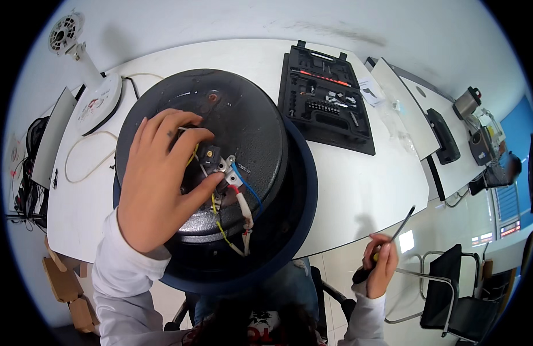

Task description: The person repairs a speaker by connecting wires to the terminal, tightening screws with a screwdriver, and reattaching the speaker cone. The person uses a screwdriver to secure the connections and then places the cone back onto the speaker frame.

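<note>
My left hand [154, 179] grips a small black electrical component [210, 154] with a metal bracket [233, 177], on the upturned dark round metal base [243, 115] of an appliance. A blue wire [249, 190], a white-sleeved wire [243, 207] and a yellow-green wire [220, 228] run from around the component. The base rests in a larger dark blue round housing [301, 219] at the front of the table. My right hand [379, 259], out past the table's front edge at lower right, holds a screwdriver [404, 224] by its handle, shaft pointing up.
A white table [359, 190] carries an open black tool case [330, 132] at back right and a white fan stand [93, 101] with cords at back left. Another desk holds a kettle [467, 104]. A seated person [500, 170] is at far right, near black chairs [439, 277]. Cardboard boxes [62, 282] lie lower left.
</note>
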`<state>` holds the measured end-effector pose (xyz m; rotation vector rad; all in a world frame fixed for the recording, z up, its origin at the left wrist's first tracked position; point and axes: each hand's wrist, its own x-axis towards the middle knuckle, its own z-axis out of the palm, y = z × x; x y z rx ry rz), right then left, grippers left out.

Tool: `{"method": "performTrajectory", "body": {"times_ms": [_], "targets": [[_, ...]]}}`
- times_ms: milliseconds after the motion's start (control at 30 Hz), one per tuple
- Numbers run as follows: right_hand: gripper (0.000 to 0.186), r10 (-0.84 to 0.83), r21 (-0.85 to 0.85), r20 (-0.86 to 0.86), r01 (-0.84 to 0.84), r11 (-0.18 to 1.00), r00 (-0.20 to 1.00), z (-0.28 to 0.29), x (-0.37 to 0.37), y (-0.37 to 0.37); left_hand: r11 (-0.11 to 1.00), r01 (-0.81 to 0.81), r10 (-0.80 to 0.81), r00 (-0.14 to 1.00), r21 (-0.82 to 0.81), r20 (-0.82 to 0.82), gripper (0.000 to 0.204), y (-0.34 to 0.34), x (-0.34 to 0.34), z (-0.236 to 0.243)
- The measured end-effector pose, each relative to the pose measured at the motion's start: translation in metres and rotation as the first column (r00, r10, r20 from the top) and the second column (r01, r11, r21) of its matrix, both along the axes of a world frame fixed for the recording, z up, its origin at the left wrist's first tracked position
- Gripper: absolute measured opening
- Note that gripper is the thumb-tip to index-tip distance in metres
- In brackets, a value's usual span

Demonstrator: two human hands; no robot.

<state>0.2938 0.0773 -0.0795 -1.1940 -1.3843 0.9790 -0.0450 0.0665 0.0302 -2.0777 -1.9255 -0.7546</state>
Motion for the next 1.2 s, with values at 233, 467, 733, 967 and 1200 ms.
{"method": "performTrajectory", "body": {"times_ms": [233,467,733,967,1200], "targets": [[0.022,0.042,0.089,-0.01,-0.041,0.995,0.999,0.045,-0.03,0.074,0.999,-0.033,0.032,0.999,0.022,0.013,0.039,-0.017,0.0,0.009],[0.021,0.052,0.115,-0.037,-0.047,0.992,0.998,0.034,-0.032,0.117,0.906,-0.196,0.078,0.949,0.375,0.306,0.017,-0.098,-0.016,-0.066],[0.036,-0.153,0.202,0.155,0.12,0.972,0.976,0.026,-0.058,0.104,0.82,-0.145,-0.229,0.803,0.553,0.55,0.022,-0.1,-0.021,-0.097],[0.043,-0.123,0.253,0.31,0.043,0.967,0.943,0.007,-0.059,0.105,0.892,-0.083,-0.133,0.892,0.445,0.432,0.033,-0.105,-0.028,-0.103],[0.042,-0.219,0.383,0.195,0.131,0.914,0.956,-0.004,-0.055,0.116,0.879,-0.119,-0.138,0.864,0.462,0.485,0.029,-0.108,-0.029,-0.11]]}}
